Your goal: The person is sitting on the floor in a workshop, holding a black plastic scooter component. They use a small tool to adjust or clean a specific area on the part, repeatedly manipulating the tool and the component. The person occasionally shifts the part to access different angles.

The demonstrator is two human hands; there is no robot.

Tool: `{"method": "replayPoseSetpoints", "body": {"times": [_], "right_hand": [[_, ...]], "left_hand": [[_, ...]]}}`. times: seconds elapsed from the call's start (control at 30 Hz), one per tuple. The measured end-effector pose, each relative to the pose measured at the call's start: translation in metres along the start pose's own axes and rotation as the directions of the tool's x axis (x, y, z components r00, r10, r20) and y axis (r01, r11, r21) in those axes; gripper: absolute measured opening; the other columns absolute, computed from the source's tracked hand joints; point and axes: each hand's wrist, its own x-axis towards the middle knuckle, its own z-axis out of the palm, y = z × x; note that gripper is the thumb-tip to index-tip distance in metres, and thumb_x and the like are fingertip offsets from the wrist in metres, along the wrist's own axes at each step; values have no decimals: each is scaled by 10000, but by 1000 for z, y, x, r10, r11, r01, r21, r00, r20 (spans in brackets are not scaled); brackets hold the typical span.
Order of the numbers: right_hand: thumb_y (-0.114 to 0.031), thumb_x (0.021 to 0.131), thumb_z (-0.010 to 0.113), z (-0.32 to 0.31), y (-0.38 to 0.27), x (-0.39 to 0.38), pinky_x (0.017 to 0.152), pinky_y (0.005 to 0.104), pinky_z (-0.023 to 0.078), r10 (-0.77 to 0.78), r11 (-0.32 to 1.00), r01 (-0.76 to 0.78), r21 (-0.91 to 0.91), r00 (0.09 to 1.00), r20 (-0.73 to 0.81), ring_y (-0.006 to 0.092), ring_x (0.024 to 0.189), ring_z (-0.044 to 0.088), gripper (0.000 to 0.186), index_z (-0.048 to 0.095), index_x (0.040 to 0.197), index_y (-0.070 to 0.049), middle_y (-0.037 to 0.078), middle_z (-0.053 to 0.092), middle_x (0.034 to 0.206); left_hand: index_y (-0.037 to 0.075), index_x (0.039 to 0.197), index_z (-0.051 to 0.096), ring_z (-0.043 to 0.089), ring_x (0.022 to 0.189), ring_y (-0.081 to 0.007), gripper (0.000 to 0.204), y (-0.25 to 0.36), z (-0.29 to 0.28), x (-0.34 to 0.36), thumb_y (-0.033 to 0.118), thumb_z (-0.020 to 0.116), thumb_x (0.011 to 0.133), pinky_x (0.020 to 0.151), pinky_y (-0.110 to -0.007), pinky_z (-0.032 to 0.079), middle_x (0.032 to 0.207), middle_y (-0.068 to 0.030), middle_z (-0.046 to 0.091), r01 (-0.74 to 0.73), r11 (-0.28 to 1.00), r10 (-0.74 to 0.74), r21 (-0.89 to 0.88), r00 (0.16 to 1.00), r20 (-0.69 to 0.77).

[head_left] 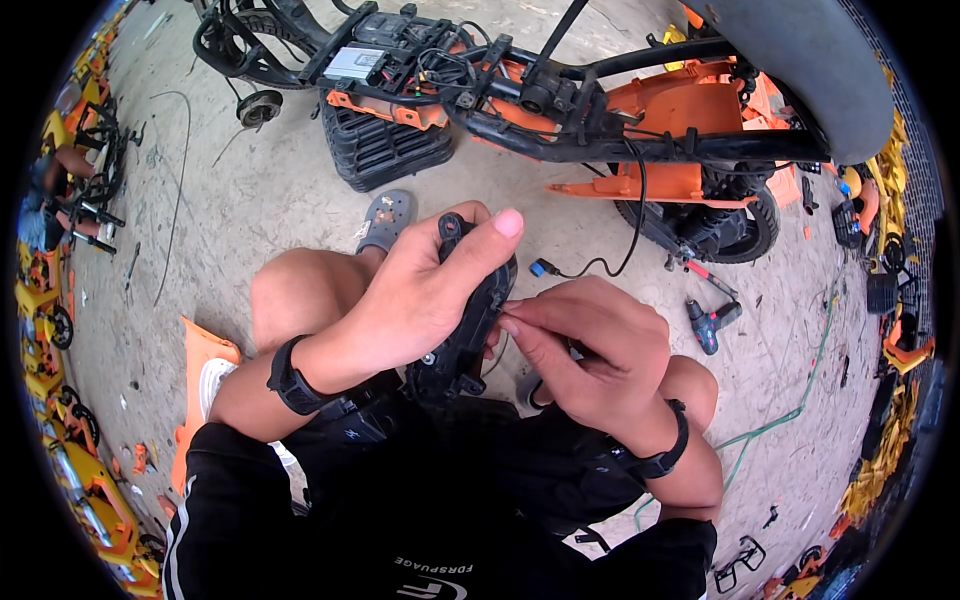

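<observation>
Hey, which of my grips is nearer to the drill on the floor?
Right. Your right grip is left of the drill in view; your left grip, holding the black part, is farther left.

We see a marked grey concrete floor (220,220) spreading below and all around the hands (600,345), evenly and brightly lit; far to their right, we make out a dark, grid-patterned surface (922,130).

I note: head-worn fisheye looks steeply down; left hand (405,290) and right hand (602,345) close, floor (230,200) farther, its edges bowed.
</observation>
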Motion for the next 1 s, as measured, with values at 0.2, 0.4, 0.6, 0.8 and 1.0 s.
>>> {"method": "replayPoseSetpoints", "body": {"times": [0.2, 0.4, 0.6, 0.8, 1.0], "right_hand": [[13, 791, 752, -7, -1, -1, 515, 221, 427, 319, 890, -357, 283, 932, 174, 71, 607, 591, 101, 734, 889, -6, 45, 668, 769], [13, 822, 730, 1, -2, -1, 517, 211, 408, 462, 621, -516, 590, 849, 257, 70, 610, 573, 97, 711, 917, 17, 53, 660, 789], [14, 841, 712, -3, 1, -2, 533, 227, 450, 181, 968, -191, 163, 981, 74, 100, 617, 602, 59, 701, 897, 31, 78, 645, 780], [9, 833, 720, 0, -3, -2, 481, 228, 441, 74, 996, -74, 52, 997, 3, 103, 557, 595, 53, 702, 880, 27, 72, 643, 766], [-4, 831, 726, 4, -6, -2, 458, 231, 420, 66, 998, -66, -9, 998, -13, 102, 535, 582, 48, 694, 851, 25, 66, 639, 738]], "left_hand": [[24, 858, 551, 574, 527, -112, 444, 3, 1, -2, 416, 428, 1028, 457, -244, 497, 675, -52, 573, -16, 1000, 15, 27, 999, 33], [18, 856, 552, 579, 522, -121, 460, -1, 0, -1, 424, 420, 1029, 455, -247, 498, 667, -55, 572, -44, 999, 43, 21, 997, 58], [15, 847, 551, 588, 508, -136, 479, 1, -1, -2, 436, 413, 1028, 447, -254, 503, 659, -62, 571, -20, 999, 22, -39, 998, 52], [19, 856, 547, 590, 504, -137, 466, 3, 0, -3, 434, 424, 1026, 445, -256, 505, 654, -57, 563, -4, 1000, 5, -27, 999, 38], [29, 855, 534, 581, 538, -112, 434, 3, 1, -2, 417, 440, 1025, 459, -249, 504, 721, -48, 570, -37, 999, 38, 39, 999, -9]]}}
